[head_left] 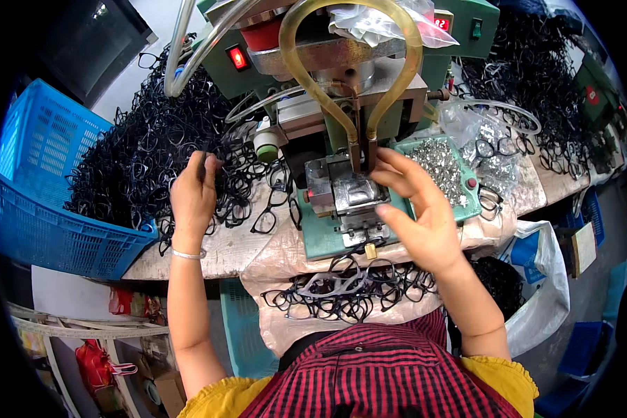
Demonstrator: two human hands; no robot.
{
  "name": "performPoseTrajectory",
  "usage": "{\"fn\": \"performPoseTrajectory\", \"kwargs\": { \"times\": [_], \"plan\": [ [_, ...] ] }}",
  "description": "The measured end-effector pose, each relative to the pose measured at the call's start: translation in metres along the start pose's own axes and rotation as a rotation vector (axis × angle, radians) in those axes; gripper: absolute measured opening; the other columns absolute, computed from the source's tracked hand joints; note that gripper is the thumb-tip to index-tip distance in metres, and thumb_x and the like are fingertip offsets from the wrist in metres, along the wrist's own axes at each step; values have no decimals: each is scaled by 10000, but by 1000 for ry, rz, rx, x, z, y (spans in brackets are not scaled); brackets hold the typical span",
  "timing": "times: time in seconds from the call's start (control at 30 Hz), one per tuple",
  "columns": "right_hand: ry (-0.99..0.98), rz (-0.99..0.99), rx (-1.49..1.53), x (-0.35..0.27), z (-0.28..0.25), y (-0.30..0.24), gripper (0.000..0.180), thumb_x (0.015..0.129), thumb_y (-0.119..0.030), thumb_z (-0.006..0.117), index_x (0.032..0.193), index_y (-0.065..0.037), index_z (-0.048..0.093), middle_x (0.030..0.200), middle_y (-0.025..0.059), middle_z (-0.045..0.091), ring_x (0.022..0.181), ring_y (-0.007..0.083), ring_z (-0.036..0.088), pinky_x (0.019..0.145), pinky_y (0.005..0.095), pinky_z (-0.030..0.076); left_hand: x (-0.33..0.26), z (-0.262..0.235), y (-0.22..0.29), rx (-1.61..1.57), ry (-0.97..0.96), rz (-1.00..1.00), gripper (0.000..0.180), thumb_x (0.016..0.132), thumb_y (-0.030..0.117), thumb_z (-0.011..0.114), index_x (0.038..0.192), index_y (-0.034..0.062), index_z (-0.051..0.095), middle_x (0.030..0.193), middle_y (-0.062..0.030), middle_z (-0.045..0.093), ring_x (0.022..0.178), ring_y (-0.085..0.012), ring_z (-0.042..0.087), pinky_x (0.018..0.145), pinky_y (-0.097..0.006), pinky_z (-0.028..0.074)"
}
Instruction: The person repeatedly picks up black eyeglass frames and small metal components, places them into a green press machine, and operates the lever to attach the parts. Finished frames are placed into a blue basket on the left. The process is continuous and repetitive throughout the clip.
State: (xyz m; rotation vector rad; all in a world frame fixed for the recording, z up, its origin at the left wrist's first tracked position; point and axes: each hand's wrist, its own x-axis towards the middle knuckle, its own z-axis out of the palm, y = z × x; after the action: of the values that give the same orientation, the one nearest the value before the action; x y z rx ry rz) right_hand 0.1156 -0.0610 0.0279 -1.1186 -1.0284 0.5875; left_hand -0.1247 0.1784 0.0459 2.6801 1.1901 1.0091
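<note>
My left hand [194,191] is raised beside the big heap of black eyeglass frames [139,153], its fingers closed on a dark, narrow piece that looks like an eyeglass frame, mostly hidden by the hand. My right hand [425,216] has its fingers spread at the right side of a small metal fixture [355,188]. Its fingertips are close to the fixture and the copper-coloured electrodes [363,157] above; no held thing shows. A green tray [435,174] of small shiny metal parts sits just beyond the right hand. Several black eyeglass frames [355,289] lie across my lap at the table's front edge.
A green bench machine [397,76] with looping yellowish hoses [411,42] towers over the fixture. Blue plastic crates [70,223] stand on the left. More dark frames [529,90] are heaped at the far right, and a white sack [543,292] hangs open below the table.
</note>
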Motion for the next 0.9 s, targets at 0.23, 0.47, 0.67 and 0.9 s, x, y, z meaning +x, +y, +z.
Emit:
{"fn": "performPoseTrajectory", "kwargs": {
  "times": [0.23,0.47,0.67,0.9],
  "plan": [
    [409,1,-1329,-60,-116,66,272,751,-121,737,997,-23,672,907,129,640,893,315,563,845,413,456,-71,-8,110,-1669,-657,-750,277,1009,280,417,917,28,485,752,-232,650,597,-293,641,547,-309,542],
    [440,-199,-1226,0,-96,84,107,747,-116,730,815,-57,671,815,102,627,829,317,558,773,403,453,-72,48,170,-1985,-1105,-959,325,1028,255,327,1017,-3,524,923,-316,658,755,-382,704,562,-338,592],
    [461,-193,-1125,5,-117,102,109,791,-166,696,830,-64,706,828,117,619,830,327,585,762,415,465,-59,35,194,-1739,-1186,-1092,335,1014,305,361,1043,19,533,965,-251,673,723,-313,696,529,-370,582],
    [355,-273,-1152,15,-127,113,149,799,-226,660,866,-123,745,870,62,701,891,288,637,792,405,511,-70,44,180,-2195,-1099,-1070,375,1036,349,318,1070,44,532,976,-258,658,806,-392,697,500,-437,612]
  ]
}}
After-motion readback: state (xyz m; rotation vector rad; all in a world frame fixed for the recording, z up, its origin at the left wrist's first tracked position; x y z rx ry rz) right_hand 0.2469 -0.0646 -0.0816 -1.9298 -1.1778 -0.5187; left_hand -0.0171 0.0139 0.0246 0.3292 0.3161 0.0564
